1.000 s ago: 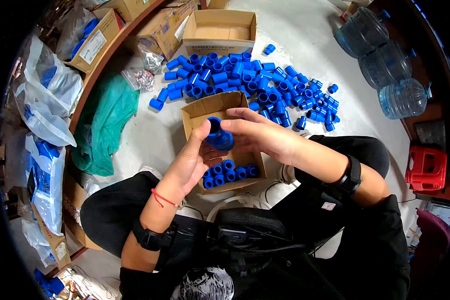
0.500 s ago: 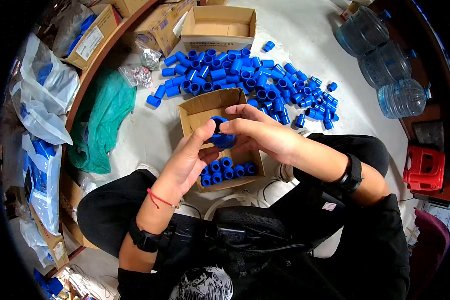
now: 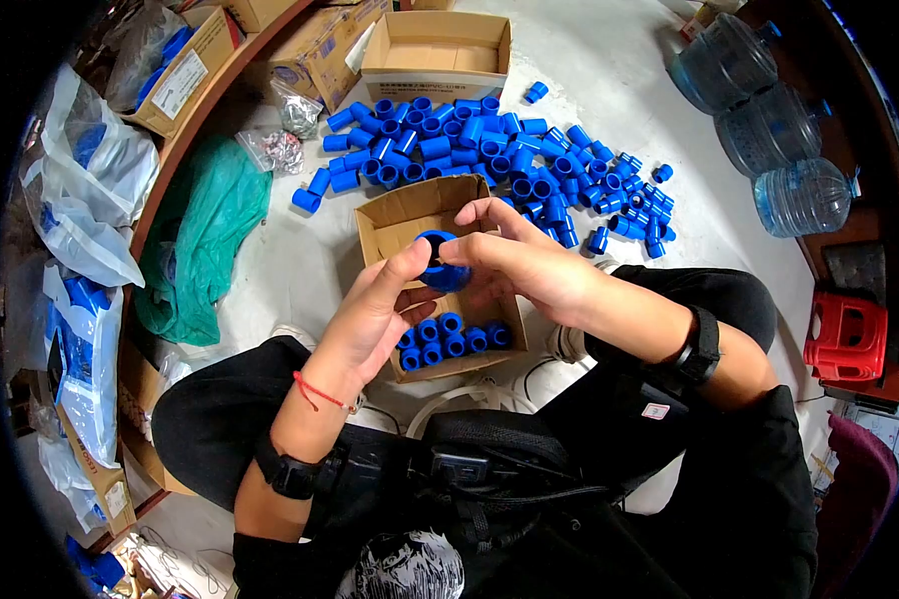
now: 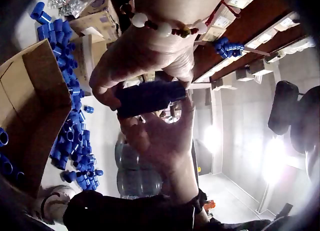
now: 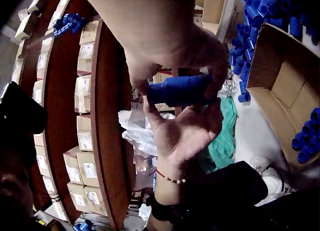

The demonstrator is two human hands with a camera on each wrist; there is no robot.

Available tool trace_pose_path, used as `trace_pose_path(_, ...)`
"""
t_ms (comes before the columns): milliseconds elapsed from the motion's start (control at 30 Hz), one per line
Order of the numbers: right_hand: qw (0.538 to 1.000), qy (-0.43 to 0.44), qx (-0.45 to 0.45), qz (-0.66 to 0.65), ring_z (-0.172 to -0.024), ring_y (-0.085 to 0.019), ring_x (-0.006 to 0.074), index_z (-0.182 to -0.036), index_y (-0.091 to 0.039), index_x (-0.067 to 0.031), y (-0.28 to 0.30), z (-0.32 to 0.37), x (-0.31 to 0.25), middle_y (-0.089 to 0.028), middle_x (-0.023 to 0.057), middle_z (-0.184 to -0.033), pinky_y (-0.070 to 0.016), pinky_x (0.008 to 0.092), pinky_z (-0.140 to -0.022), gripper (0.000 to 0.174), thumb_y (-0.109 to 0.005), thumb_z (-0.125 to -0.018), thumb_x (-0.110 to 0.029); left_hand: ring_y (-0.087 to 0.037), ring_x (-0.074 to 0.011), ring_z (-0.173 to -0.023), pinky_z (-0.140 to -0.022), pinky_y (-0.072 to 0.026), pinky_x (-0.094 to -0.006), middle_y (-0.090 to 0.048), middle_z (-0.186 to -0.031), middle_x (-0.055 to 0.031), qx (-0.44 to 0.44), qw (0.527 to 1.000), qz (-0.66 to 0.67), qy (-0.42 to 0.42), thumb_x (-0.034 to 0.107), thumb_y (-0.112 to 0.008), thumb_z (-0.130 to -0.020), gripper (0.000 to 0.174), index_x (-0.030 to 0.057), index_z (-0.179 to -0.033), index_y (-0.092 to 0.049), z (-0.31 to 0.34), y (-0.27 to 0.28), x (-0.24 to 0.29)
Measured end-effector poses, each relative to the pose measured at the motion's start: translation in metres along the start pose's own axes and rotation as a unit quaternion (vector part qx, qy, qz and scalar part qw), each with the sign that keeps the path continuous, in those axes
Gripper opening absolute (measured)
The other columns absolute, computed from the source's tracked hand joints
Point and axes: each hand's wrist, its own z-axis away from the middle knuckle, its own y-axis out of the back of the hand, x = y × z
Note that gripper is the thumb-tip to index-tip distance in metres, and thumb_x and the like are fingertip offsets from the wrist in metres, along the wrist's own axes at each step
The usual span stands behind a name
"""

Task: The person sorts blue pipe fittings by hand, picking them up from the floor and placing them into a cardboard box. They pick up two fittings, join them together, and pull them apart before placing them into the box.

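Over a cardboard box point(image 3: 385, 232), both hands hold one blue plastic pipe fitting point(image 3: 449, 280) between them. My left hand point(image 3: 368, 307) grips its left side, with the thumb at the upper rim. From the other side my right hand point(image 3: 539, 268) grips it, its thumb at the rim opening. In the right wrist view the fitting point(image 5: 177, 91) shows a stepped shape, wider at one end, spanning the fingers of both hands. Dark in the left wrist view, the same fitting point(image 4: 145, 98) lies across the fingers. Several blue fittings point(image 3: 453, 344) stand in rows inside the box's near end.
Many loose blue fittings point(image 3: 489, 150) are heaped on the floor beyond the box. Behind them stands another cardboard box point(image 3: 435, 85). A green bag point(image 3: 210, 250) lies left, beside shelving. Large water bottles point(image 3: 804, 197) and a red container point(image 3: 846, 336) line the right side.
The fitting has turned from showing its length to standing more end-on towards the head camera, still between both hands. A finger of the right hand has lifted slightly.
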Motion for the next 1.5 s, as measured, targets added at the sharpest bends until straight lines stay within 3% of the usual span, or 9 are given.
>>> trace_pose_path(333,1.000,0.010,-0.022,-0.013,-0.084,-0.049,0.0135,-0.101,-0.029,-0.0066,-0.002,0.003,0.002,-0.056,0.0067,-0.089,-0.0401,0.0285,-0.062,0.058,-0.065,-0.064,-0.033,-0.047,-0.0113,-0.083,-0.070,-0.0352,-0.0231,-0.051,-0.095,-0.0017,0.010,0.998,-0.055,-0.021,0.056,-0.053,-0.067,0.060,0.0109,-0.105,-0.046,0.004,0.002,0.001)
trace_pose_path(433,1.000,-0.002,-0.013,-0.020,-0.081,-0.050,0.0131,-0.096,-0.034,-0.0106,-0.003,0.006,-0.003,-0.051,0.0048,-0.091,-0.0435,0.0284,-0.063,0.035,-0.058,-0.072,-0.018,-0.048,-0.0103,-0.082,-0.069,-0.0352,-0.0228,-0.051,-0.094,-0.0013,0.015,0.999,-0.047,-0.023,0.057,-0.054,-0.066,0.061,0.0111,-0.104,-0.046,0.004,-0.001,0.001)
trace_pose_path(533,1.000,0.015,-0.004,0.007,-0.079,-0.051,0.0120,-0.091,-0.034,-0.0113,-0.002,0.004,-0.001,-0.052,0.0050,-0.089,-0.0435,0.0265,-0.061,0.031,-0.058,-0.073,-0.018,-0.048,-0.0095,-0.083,-0.069,-0.0350,-0.0226,-0.051,-0.094,-0.0010,0.011,0.999,-0.043,-0.020,0.058,-0.054,-0.065,0.061,0.0114,-0.103,-0.047,0.003,-0.002,0.001)
trace_pose_path(867,1.000,0.027,-0.005,0.009,-0.081,-0.051,0.0108,-0.087,-0.033,-0.0117,-0.004,0.006,-0.003,-0.054,0.0048,-0.089,-0.0423,0.0258,-0.061,0.030,-0.058,-0.073,-0.019,-0.047,-0.0100,-0.084,-0.070,-0.0349,-0.0229,-0.051,-0.093,-0.0015,-0.009,0.998,-0.060,-0.029,0.058,-0.054,-0.065,0.061,0.0091,-0.101,-0.048,0.007,-0.002,0.005)
trace_pose_path(967,1.000,0.027,-0.006,0.005,-0.080,-0.051,0.0109,-0.087,-0.032,-0.0113,-0.005,0.006,-0.002,-0.054,0.0045,-0.088,-0.0425,0.0263,-0.060,0.032,-0.059,-0.072,-0.019,-0.042,-0.0046,-0.069,-0.062,-0.0344,-0.0184,-0.051,-0.082,0.0007,0.008,0.997,-0.026,-0.069,0.049,-0.054,-0.071,0.049,0.0051,-0.093,-0.053,0.008,-0.006,0.003)
trace_pose_path(1067,1.000,0.020,-0.006,-0.001,-0.076,-0.050,0.0102,-0.087,-0.032,-0.0109,-0.005,0.006,-0.001,-0.053,0.0039,-0.085,-0.0429,0.0263,-0.059,0.033,-0.060,-0.071,-0.019,-0.047,-0.0105,-0.084,-0.071,-0.0352,-0.0240,-0.052,-0.093,-0.0019,-0.002,0.997,-0.062,-0.043,0.057,-0.055,-0.065,0.062,0.0076,-0.101,-0.048,0.007,-0.002,0.003)
trace_pose_path(1167,1.000,0.014,-0.007,-0.011,-0.070,-0.049,0.0089,-0.085,-0.033,-0.0107,-0.003,0.004,0.001,-0.051,0.0027,-0.080,-0.0426,0.0249,-0.056,0.033,-0.061,-0.070,-0.019,-0.047,-0.0107,-0.085,-0.072,-0.0354,-0.0243,-0.052,-0.093,-0.0018,-0.008,0.997,-0.063,-0.037,0.057,-0.056,-0.065,0.061,0.0084,-0.102,-0.048,0.006,-0.001,0.002)
trace_pose_path(1267,1.000,0.024,0.000,-0.002,-0.065,-0.047,0.0077,-0.082,-0.034,-0.0106,-0.003,0.003,0.000,-0.048,0.0013,-0.076,-0.0410,0.0224,-0.053,0.031,-0.061,-0.069,-0.018,-0.044,-0.0050,-0.071,-0.065,-0.0357,-0.0196,-0.051,-0.081,0.0009,0.017,0.998,-0.030,-0.055,0.048,-0.054,-0.072,0.048,0.0062,-0.094,-0.052,0.007,-0.008,0.003)
trace_pose_path(1500,0.998,0.033,0.029,0.036,-0.063,-0.045,0.0071,-0.079,-0.034,-0.0106,-0.003,0.001,0.004,-0.045,0.0004,-0.072,-0.0385,0.0209,-0.048,0.033,-0.063,-0.067,-0.021,-0.045,-0.0068,-0.075,-0.069,-0.0361,-0.0218,-0.051,-0.085,-0.0005,0.020,0.999,-0.016,-0.037,0.052,-0.054,-0.069,0.052,0.0076,-0.096,-0.052,0.003,-0.006,-0.002)
